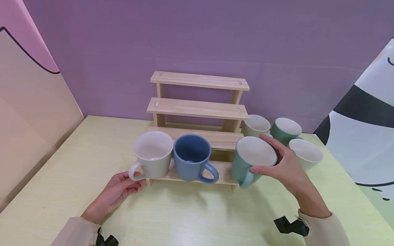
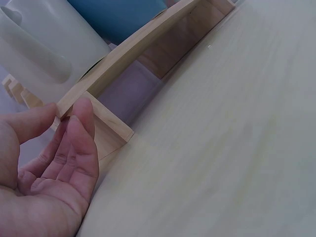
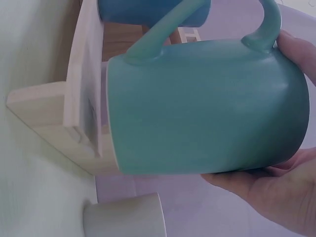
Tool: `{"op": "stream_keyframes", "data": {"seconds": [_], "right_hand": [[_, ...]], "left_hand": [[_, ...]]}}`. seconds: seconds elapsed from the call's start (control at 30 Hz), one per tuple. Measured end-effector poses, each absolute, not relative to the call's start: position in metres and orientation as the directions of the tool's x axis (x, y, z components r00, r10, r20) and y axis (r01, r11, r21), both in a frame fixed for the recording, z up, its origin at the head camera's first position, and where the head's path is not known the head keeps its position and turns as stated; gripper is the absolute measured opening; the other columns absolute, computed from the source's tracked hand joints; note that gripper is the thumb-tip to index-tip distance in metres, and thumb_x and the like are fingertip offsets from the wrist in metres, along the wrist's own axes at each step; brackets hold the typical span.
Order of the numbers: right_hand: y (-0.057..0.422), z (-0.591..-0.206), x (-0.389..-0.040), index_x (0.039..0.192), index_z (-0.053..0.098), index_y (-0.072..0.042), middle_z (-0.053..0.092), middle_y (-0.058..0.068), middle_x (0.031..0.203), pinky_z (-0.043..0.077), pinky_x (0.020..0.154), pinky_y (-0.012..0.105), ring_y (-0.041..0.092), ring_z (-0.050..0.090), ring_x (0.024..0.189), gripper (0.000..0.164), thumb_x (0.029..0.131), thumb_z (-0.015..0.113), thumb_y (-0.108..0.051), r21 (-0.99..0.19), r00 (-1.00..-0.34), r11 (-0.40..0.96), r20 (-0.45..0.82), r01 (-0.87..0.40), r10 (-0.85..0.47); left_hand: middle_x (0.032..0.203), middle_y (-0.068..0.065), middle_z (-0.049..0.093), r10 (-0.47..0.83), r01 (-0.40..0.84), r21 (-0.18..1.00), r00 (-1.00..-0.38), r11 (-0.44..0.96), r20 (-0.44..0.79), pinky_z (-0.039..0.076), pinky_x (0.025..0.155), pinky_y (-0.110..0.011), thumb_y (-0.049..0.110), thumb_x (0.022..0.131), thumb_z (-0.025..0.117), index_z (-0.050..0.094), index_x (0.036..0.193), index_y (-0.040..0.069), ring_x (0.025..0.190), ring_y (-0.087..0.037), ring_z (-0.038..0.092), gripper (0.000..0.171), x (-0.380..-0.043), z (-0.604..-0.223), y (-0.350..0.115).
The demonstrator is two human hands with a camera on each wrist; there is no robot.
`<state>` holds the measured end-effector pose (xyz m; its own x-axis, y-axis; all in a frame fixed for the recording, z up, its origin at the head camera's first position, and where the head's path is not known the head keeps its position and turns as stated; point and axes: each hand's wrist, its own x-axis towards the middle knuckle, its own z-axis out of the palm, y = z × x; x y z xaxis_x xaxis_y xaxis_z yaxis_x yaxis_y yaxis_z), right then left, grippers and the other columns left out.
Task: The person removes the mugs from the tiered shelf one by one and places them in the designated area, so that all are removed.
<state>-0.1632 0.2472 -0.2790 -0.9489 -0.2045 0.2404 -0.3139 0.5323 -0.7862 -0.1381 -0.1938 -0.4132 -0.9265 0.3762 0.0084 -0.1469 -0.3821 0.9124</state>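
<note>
My right hand [image 1: 287, 167] grips a teal mug [image 3: 207, 108] by its upper side, the thumb near the handle. In the right wrist view the mug overlaps the right end of the lowest step of a wooden tiered shelf [image 1: 197, 107]. On that step stand a white mug [image 1: 153, 155] at the left and a blue mug [image 1: 191, 159] beside it, handle to the right. Below the white mug's handle, my left hand [image 1: 117, 191] pinches the left corner of the lowest step [image 2: 121, 61] between thumb and fingers. The upper three steps are bare.
Behind and right of my right hand stand a cream mug [image 1: 256, 124], a green mug [image 1: 284, 130] and a white mug [image 1: 304, 153] on the pale wooden table [image 1: 184, 218]. A purple wall [image 1: 197, 37] rises behind the shelf.
</note>
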Motion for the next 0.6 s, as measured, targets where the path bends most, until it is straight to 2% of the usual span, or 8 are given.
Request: {"op": "stream_keyframes", "data": {"seconds": [0.33,0.6], "right_hand": [[0.260,-0.277,-0.161,0.145,0.040,-0.014,0.051,-0.019,0.118,0.047,0.074,0.014,0.002,0.054,0.096,0.083,0.073,0.080,-0.003,-0.768,-0.947,0.553,0.267,-0.322,-0.181],[0.274,-0.284,-0.162,0.146,0.037,-0.008,0.048,-0.019,0.116,0.047,0.073,0.012,0.000,0.051,0.095,0.081,0.075,0.078,-0.002,-0.769,-0.957,0.571,0.255,-0.286,-0.136]], "left_hand": [[0.093,0.001,0.073,0.389,-0.133,0.905,-0.920,-0.404,0.039,0.054,0.072,-0.016,0.003,0.099,0.046,0.068,0.100,0.013,0.080,-0.006,0.067,0.025,-0.137,-0.414,-0.195],[0.093,0.002,0.073,0.388,-0.124,0.912,-0.921,-0.390,0.041,0.053,0.073,-0.016,0.003,0.100,0.046,0.069,0.100,0.015,0.080,-0.006,0.067,0.026,-0.138,-0.413,-0.195]]}}
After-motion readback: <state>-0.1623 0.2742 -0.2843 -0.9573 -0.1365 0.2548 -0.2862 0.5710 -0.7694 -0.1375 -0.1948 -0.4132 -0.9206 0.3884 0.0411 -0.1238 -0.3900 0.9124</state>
